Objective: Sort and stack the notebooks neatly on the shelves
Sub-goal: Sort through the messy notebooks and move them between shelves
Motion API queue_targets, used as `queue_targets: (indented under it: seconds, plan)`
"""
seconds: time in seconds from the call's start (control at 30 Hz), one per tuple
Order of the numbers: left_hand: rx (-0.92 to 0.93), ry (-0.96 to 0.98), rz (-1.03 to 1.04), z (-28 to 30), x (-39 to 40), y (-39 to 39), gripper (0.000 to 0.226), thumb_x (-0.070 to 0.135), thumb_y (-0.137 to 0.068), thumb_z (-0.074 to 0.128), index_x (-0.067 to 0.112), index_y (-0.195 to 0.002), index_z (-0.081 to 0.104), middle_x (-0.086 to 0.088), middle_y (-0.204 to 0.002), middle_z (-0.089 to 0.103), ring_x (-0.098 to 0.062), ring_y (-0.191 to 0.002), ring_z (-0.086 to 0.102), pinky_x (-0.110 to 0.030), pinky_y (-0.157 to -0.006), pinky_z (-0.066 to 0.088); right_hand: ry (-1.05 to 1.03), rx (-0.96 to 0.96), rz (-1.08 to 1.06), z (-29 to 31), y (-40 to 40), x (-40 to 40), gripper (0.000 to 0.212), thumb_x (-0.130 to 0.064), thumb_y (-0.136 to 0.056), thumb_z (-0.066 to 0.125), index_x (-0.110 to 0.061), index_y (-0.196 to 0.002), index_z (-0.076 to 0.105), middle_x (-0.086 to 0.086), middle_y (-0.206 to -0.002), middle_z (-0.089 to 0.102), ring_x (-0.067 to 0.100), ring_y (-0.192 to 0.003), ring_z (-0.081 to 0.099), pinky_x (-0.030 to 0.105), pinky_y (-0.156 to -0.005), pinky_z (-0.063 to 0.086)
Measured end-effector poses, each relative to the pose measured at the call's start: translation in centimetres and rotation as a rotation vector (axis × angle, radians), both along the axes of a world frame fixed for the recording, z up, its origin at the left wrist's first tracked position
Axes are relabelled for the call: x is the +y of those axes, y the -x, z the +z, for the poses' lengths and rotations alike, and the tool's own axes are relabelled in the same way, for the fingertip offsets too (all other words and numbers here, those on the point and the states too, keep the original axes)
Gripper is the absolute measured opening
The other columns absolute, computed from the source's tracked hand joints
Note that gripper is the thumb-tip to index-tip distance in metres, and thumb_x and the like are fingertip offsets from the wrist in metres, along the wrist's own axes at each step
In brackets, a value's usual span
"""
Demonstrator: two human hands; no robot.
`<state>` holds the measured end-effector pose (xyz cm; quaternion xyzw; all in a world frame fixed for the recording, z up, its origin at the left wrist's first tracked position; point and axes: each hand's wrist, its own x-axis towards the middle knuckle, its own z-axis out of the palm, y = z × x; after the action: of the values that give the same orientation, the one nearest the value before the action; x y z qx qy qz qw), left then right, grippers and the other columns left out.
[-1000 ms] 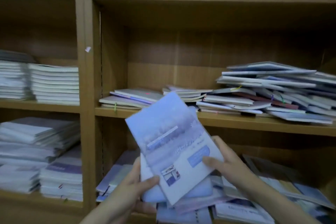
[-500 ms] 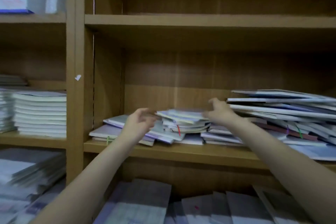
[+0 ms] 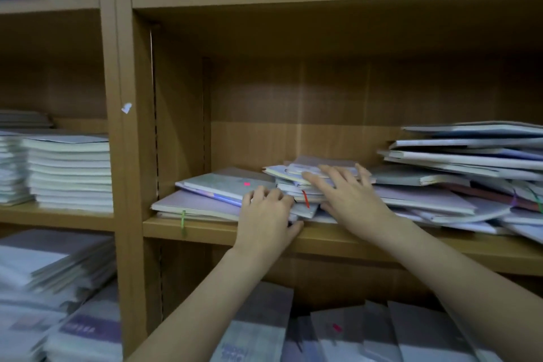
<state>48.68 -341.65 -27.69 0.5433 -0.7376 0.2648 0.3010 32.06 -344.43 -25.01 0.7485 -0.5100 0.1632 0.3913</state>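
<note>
I have both hands on the middle shelf (image 3: 293,239) of the wooden bookcase. My left hand (image 3: 266,214) sits at the front edge of a small untidy pile of notebooks (image 3: 305,185), its grip narrow, fingers curled against the pile's left side and thumb low near the shelf lip; I cannot tell whether it truly clasps a notebook or only presses on it. My right hand (image 3: 349,197) lies flat on top of that pile, grip wide, fingers spread and straight, pushing down. Left of the pile, a few flat notebooks (image 3: 211,194) overlap, one with a green ribbon (image 3: 183,222) hanging over the shelf edge. To the right, a loose, slanting heap of notebooks (image 3: 464,173) leans across the shelf. In the next bay to the left stands a tidy stack (image 3: 69,173), and more notebooks (image 3: 255,329) lie blurred on the shelf below.
</note>
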Motion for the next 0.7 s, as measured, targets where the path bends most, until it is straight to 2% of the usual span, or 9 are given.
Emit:
queue_targets:
  seconds: [0.07, 0.13, 0.17, 0.3, 0.37, 0.4, 0.53, 0.63, 0.7]
  plan:
    - [-0.033, 0.064, -0.03, 0.1, -0.4, 0.0, 0.034, 0.041, -0.078, 0.067, 0.019, -0.103, 0.068, 0.001, -0.1, 0.066, -0.021, -0.096, 0.057, -0.034, -0.085, 0.042, 0.088, 0.005, 0.011, -0.6, 0.7, -0.7, 0.083, -0.022, -0.051, 0.09, -0.025, -0.125, 0.051, 0.01, -0.103, 0.068, 0.03, -0.087, 0.066, 0.052, -0.075, 0.052]
    - [-0.129, 0.123, -0.035, -0.2, -0.9, -0.3, 0.027, 0.039, -0.061, 0.08, 0.019, -0.079, 0.072, 0.003, -0.077, 0.068, -0.018, -0.072, 0.063, -0.032, -0.07, 0.05, 0.107, 0.007, 0.026, -0.7, 1.2, -0.7, 0.083, -0.022, -0.057, 0.087, -0.026, -0.127, 0.042, 0.01, -0.101, 0.067, 0.031, -0.085, 0.065, 0.049, -0.074, 0.052]
    - [-0.163, 0.142, -0.037, -0.3, -1.0, -0.4, 0.026, 0.037, -0.06, 0.082, 0.019, -0.076, 0.072, 0.002, -0.073, 0.068, -0.018, -0.069, 0.063, -0.033, -0.069, 0.051, 0.122, 0.013, 0.023, -0.7, 1.3, -0.9, 0.083, -0.022, -0.059, 0.086, -0.026, -0.128, 0.04, 0.011, -0.101, 0.066, 0.032, -0.084, 0.065, 0.048, -0.074, 0.052]
    - [-0.311, 0.3, -0.052, 0.5, -0.9, -1.3, 0.022, 0.028, -0.063, 0.083, 0.014, -0.075, 0.071, -0.003, -0.071, 0.067, -0.021, -0.066, 0.064, -0.037, -0.073, 0.05, 0.156, 0.017, -0.02, -0.2, 1.7, -1.0, 0.075, -0.026, -0.069, 0.081, -0.027, -0.131, 0.038, 0.013, -0.099, 0.065, 0.034, -0.08, 0.063, 0.054, -0.078, 0.05]
    - [-0.316, 0.365, -0.081, 1.8, -0.7, -2.0, 0.015, 0.029, -0.078, 0.067, 0.014, -0.079, 0.07, -0.003, -0.073, 0.066, -0.022, -0.067, 0.064, -0.038, -0.079, 0.043, 0.154, -0.012, -0.07, 0.6, 1.9, -1.0, 0.073, -0.027, -0.077, 0.075, -0.029, -0.138, 0.036, 0.014, -0.102, 0.063, 0.035, -0.083, 0.062, 0.058, -0.084, 0.047]
    - [-0.303, 0.365, -0.095, 2.5, -0.4, -2.3, 0.024, 0.032, -0.085, 0.054, 0.014, -0.084, 0.071, -0.003, -0.076, 0.067, -0.021, -0.07, 0.064, -0.037, -0.081, 0.041, 0.16, -0.029, -0.089, 1.2, 2.0, -0.9, 0.072, -0.026, -0.082, 0.071, -0.03, -0.143, 0.033, 0.014, -0.106, 0.062, 0.036, -0.087, 0.061, 0.059, -0.088, 0.044]
    - [-0.264, 0.396, -0.166, 4.6, 2.0, -5.2, 0.039, 0.036, -0.092, 0.038, 0.014, -0.098, 0.07, -0.002, -0.088, 0.07, -0.02, -0.079, 0.066, -0.035, -0.086, 0.044, 0.092, -0.06, -0.133, 2.7, 2.5, -0.9, 0.067, -0.032, -0.099, 0.042, -0.036, -0.149, -0.003, 0.011, -0.13, 0.045, 0.033, -0.116, 0.048, 0.056, -0.107, 0.025]
    - [-0.313, 0.455, -0.238, 2.4, 4.2, -8.8, 0.038, 0.036, -0.098, 0.033, 0.014, -0.102, 0.064, -0.004, -0.091, 0.068, -0.019, -0.084, 0.063, -0.034, -0.087, 0.037, 0.105, -0.015, -0.13, 2.1, 2.5, -0.5, 0.069, -0.031, -0.1, 0.041, -0.036, -0.148, -0.008, 0.01, -0.132, 0.044, 0.031, -0.117, 0.047, 0.054, -0.109, 0.023]
    - [-0.334, 0.442, -0.295, 0.0, 5.3, -10.7, 0.028, 0.034, -0.098, 0.035, 0.016, -0.106, 0.055, -0.003, -0.093, 0.067, -0.016, -0.089, 0.056, -0.032, -0.086, 0.036, 0.073, 0.019, -0.133, 1.0, 2.6, -0.6, 0.075, -0.027, -0.098, 0.045, -0.038, -0.147, -0.01, 0.009, -0.134, 0.042, 0.03, -0.119, 0.045, 0.053, -0.109, 0.023]
